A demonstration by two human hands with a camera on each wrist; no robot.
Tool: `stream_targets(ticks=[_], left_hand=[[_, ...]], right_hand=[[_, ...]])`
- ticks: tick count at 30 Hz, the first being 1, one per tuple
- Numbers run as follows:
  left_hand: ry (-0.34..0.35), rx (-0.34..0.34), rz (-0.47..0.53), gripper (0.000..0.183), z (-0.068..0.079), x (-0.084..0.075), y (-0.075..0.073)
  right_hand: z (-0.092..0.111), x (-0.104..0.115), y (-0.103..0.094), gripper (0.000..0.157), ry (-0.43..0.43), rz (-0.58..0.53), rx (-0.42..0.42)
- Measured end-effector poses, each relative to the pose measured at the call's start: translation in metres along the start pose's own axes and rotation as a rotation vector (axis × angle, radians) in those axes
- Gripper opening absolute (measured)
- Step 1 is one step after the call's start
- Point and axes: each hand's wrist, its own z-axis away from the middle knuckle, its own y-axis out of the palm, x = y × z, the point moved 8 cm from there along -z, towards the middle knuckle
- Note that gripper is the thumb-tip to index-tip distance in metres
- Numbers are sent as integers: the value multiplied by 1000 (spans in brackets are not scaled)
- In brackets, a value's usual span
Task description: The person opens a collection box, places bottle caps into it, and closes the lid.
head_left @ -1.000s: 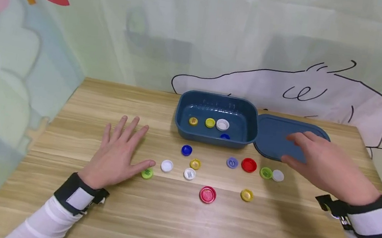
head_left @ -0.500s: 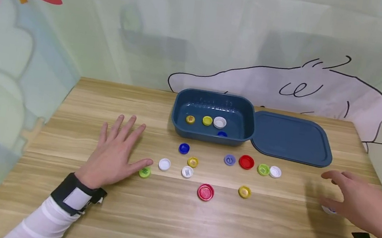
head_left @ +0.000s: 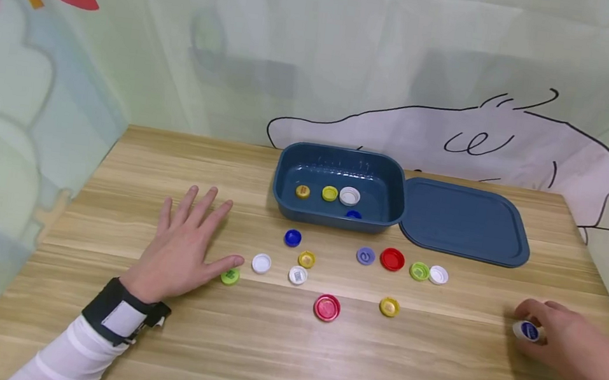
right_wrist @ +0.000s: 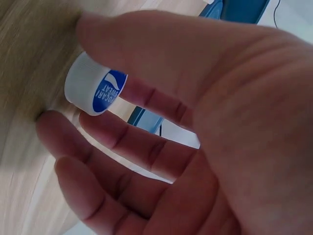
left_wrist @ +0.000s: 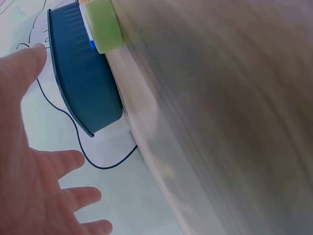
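OK, looks like the grasp step: right hand (head_left: 578, 348) curled, thumb and fingers pinching a white cap (head_left: 526, 331) with a blue printed top, over the table's right side; cap tilted, can't tell if it's off the wood. Next move probably calls for a steady pinch and clean lift. Left hand (head_left: 181, 251) spread wide, holding nothing, thumb near a lime-green cap (head_left: 230, 276). Surface: wood-grain table (head_left: 203, 343), loose caps (head_left: 392, 259) scattered mid-table, dark blue box (head_left: 335, 221) at the back, four caps (head_left: 349, 196) visible inside, matching lid (head_left: 465, 221) flat just right of it. Room: pale backdrop (head_left: 356, 62) behind and at left, cartoon outlines on it
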Motion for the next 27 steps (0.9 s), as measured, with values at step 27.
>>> stream_targets(ticks=[27], left_hand=[[17, -9, -59, 94, -1, 1, -5]], right_hand=[[-42, 108, -116, 27, -258, 12, -289]])
